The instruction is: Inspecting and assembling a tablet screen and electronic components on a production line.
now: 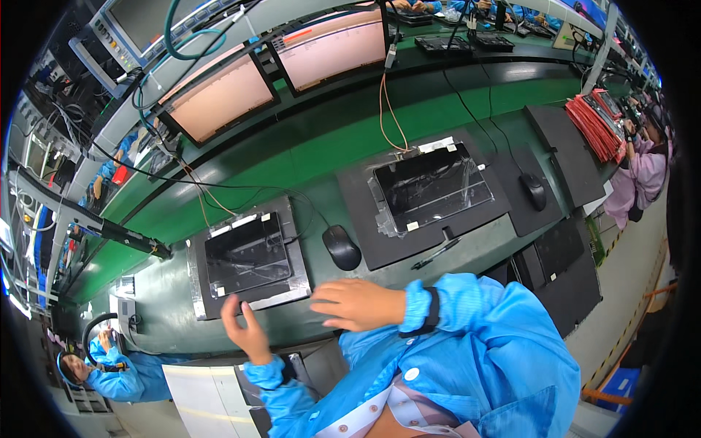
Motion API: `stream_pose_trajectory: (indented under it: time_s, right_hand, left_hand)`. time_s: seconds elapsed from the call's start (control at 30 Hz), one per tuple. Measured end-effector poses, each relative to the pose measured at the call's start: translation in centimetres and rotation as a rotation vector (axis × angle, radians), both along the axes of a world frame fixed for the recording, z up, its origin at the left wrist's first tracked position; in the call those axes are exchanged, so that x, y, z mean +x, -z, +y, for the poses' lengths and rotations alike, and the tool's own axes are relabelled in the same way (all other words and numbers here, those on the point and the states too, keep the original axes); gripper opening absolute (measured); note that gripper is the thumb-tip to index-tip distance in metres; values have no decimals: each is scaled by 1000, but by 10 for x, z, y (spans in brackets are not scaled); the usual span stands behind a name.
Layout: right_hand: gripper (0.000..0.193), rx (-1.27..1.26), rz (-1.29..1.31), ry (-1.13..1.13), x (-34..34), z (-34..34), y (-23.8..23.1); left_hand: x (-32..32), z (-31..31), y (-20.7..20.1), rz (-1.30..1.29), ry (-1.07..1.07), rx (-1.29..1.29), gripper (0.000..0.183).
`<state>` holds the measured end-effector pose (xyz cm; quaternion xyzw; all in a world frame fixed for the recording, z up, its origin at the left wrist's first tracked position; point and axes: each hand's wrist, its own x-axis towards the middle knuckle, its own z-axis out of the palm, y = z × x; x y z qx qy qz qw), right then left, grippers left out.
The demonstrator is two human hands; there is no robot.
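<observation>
Probably the left panel [247, 254] is light, stiff and fragile (its glossy face looks slippery), best held by edges; left hand [247, 332] and right hand [358, 304], fingers loosely parted, hold nothing.

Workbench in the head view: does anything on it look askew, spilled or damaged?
No spill or clear damage shows. Mildly odd: clear film juts unevenly past the edges of the right-hand flat panel, looking wrinkled rather than neat.
</observation>
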<state>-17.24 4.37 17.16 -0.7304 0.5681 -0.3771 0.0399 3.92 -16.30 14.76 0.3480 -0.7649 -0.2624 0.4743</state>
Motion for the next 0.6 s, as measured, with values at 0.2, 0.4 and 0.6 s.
stream_pose_trajectory:
  time_s: [0.2,0.4,0.6]
  right_hand:
    - [13,1,-96,444,-42,121,9]
    - [20,-70,-12,912,-100,208,22]
    - [35,-203,-73,1298,-154,269,50]
  left_hand:
    - [-53,139,39,186,233,405,13]
    - [-105,172,27,-35,582,35,10]
    - [-164,200,24,-72,738,-3,10]
